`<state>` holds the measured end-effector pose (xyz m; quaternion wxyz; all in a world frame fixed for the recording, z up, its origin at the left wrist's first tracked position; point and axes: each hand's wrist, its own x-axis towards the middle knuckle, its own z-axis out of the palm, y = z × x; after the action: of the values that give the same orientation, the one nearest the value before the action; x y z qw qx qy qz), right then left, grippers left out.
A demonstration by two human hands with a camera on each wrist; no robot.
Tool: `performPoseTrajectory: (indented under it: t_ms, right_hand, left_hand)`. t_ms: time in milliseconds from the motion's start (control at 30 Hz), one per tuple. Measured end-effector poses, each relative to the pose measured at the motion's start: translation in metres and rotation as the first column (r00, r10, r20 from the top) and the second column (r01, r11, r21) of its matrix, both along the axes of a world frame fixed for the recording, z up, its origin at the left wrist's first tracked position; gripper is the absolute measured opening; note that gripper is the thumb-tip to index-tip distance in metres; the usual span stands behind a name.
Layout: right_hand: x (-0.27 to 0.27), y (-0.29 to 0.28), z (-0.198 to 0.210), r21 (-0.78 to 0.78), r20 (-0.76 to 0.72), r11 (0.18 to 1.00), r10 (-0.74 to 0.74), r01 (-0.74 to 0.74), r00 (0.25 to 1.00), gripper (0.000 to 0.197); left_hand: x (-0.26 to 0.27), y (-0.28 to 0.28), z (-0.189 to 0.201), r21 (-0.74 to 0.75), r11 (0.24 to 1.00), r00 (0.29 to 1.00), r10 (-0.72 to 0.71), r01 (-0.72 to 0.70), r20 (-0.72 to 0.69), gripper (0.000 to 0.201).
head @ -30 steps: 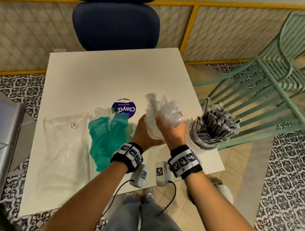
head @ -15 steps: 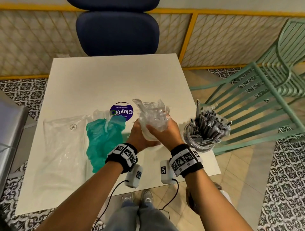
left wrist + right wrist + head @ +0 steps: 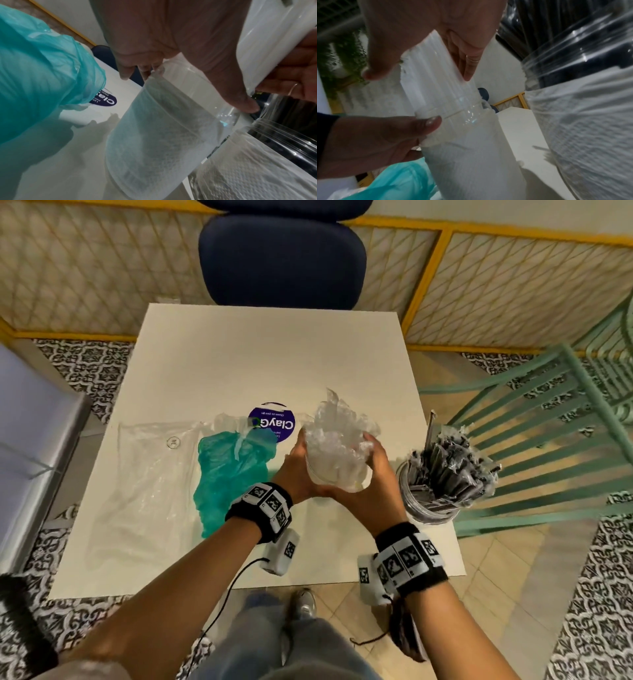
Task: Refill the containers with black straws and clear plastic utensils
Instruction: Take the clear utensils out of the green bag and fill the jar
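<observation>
Near the centre of the head view your left hand curls round the neck of the clear jar, thumb pressed at its rim, fingers wrapped on the far side; your right hand closes around the bundle of clear wrapped utensils standing in the jar's mouth, fingers on one side and thumb on the other; the bundle sticks up above the rim, its wrappers crinkled. The jar is over the white table, slightly right of the frame's middle; whether its base touches the table you cannot tell from these views. Just right of it, near the table's right edge, stands a second clear jar packed with black straws in clear sleeves, fanning toward the upper right. Left of your hands lies a crumpled teal bag; farther left a flat clear plastic bag; above the teal bag a round purple sticker shows on the tabletop.
</observation>
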<state>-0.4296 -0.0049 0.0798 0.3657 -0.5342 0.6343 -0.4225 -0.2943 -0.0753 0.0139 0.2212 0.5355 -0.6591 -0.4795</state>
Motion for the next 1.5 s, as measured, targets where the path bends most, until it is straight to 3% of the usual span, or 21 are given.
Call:
performPoseTrajectory:
  t_ms: [67, 133, 300, 400, 433, 533, 600, 667, 733, 800, 867, 933, 1033, 1100, 1133, 1167, 1233, 1300, 1333, 1400, 1500]
  right_hand:
    - [0.002, 0.009, 0.010, -0.093, -0.112, 0.996, -0.025, 0.015, 0.993, 0.082]
    - [0.005, 0.015, 0.010, -0.149, -0.254, 0.989, -0.047, 0.009, 0.966, 0.090]
    - [0.017, 0.005, 0.027, -0.393, -0.387, 0.919, -0.170, 0.004, 0.906, 0.055]
    - [0.037, -0.011, 0.047, -0.555, -0.481, 0.830, -0.264, -0.057, 0.836, 0.037]
    - [0.047, -0.019, 0.052, -0.572, -0.469, 0.817, -0.255, -0.071, 0.845, 0.034]
    - [0.087, -0.046, 0.045, -0.555, -0.367, 0.824, -0.118, -0.115, 0.923, 0.026]
    - [0.119, -0.065, 0.023, -0.444, -0.271, 0.885, 0.014, -0.138, 0.962, 0.026]
    - [0.148, -0.083, -0.012, -0.228, -0.202, 0.967, 0.069, -0.115, 0.977, 0.029]
    - [0.169, -0.103, -0.054, 0.077, -0.179, 0.997, 0.013, 0.001, 0.984, 0.045]
    - [0.181, -0.121, -0.083, 0.355, -0.100, 0.922, -0.123, 0.151, 0.987, 0.065]
    - [0.187, -0.134, -0.095, 0.505, 0.062, 0.839, -0.268, 0.201, 0.962, 0.071]
    - [0.193, -0.144, -0.110, 0.653, 0.206, 0.750, -0.309, 0.105, 0.929, 0.083]
    - [0.192, -0.151, -0.190, 0.770, 0.270, 0.634, -0.231, -0.066, 0.935, 0.138]
    - [0.187, -0.152, -0.222, 0.774, 0.317, 0.620, -0.207, -0.126, 0.926, 0.138]
    - [0.186, -0.149, -0.209, 0.782, 0.336, 0.606, -0.214, -0.145, 0.917, 0.134]
    - [0.191, -0.143, -0.167, 0.789, 0.356, 0.594, -0.232, -0.158, 0.905, 0.127]
    - [0.195, -0.138, -0.102, 0.778, 0.395, 0.598, -0.230, -0.190, 0.889, 0.095]
    - [0.188, -0.137, -0.077, 0.714, 0.481, 0.656, -0.202, -0.247, 0.853, 0.058]
    - [0.183, -0.138, -0.071, 0.677, 0.523, 0.685, -0.189, -0.270, 0.831, 0.051]
    - [0.178, -0.137, -0.055, 0.575, 0.632, 0.753, -0.159, -0.321, 0.758, 0.059]
    - [0.174, -0.130, -0.039, 0.406, 0.811, 0.810, -0.105, -0.423, 0.576, 0.098]
  left_hand:
    - [0.007, -0.004, -0.001, -0.003, 0.998, 0.997, -0.061, 0.062, 0.056, 0.139]
    - [0.021, -0.008, 0.000, -0.017, 0.994, 0.988, -0.107, 0.109, 0.111, 0.148]
    - [0.095, -0.012, 0.019, -0.027, 0.996, 0.990, -0.084, 0.087, 0.117, 0.100]
    - [0.146, -0.025, 0.018, -0.085, 0.996, 0.989, 0.035, -0.023, 0.145, 0.069]
    - [0.161, -0.031, 0.014, -0.102, 0.992, 0.984, 0.094, -0.079, 0.154, 0.059]
    - [0.199, -0.042, -0.007, -0.049, 0.973, 0.954, 0.229, -0.224, 0.194, 0.041]
    - [0.211, -0.046, -0.024, 0.059, 0.949, 0.924, 0.287, -0.311, 0.254, 0.043]
    - [0.214, -0.046, -0.039, 0.159, 0.925, 0.903, 0.282, -0.346, 0.323, 0.056]
    - [0.211, -0.045, -0.048, 0.226, 0.904, 0.901, 0.280, -0.363, 0.331, 0.069]
    - [0.207, -0.045, -0.053, 0.316, 0.866, 0.906, 0.297, -0.389, 0.300, 0.076]
    - [0.200, -0.046, -0.061, 0.404, 0.845, 0.928, 0.258, -0.352, 0.269, 0.092]
    - [0.194, -0.049, -0.075, 0.437, 0.847, 0.949, 0.226, -0.303, 0.221, 0.109]
    - [0.182, -0.057, -0.088, 0.470, 0.848, 0.966, 0.169, -0.243, 0.193, 0.121]
    - [0.176, -0.059, -0.080, 0.452, 0.874, 0.976, 0.102, -0.179, 0.190, 0.127]
    - [0.174, -0.058, -0.068, 0.403, 0.902, 0.979, 0.085, -0.155, 0.187, 0.125]
    - [0.176, -0.056, -0.064, 0.361, 0.924, 0.982, 0.068, -0.129, 0.177, 0.121]
    - [0.179, -0.048, -0.048, 0.325, 0.940, 0.992, 0.070, -0.100, 0.104, 0.105]
    - [0.181, -0.037, -0.027, 0.289, 0.953, 0.996, 0.089, -0.086, 0.003, 0.091]
    - [0.182, -0.032, -0.015, 0.269, 0.959, 0.993, 0.102, -0.084, -0.053, 0.084]
    - [0.185, -0.021, 0.006, 0.249, 0.965, 0.983, 0.124, -0.086, -0.139, 0.074]
    - [0.195, -0.006, 0.033, 0.236, 0.967, 0.982, 0.131, -0.096, -0.139, 0.075]
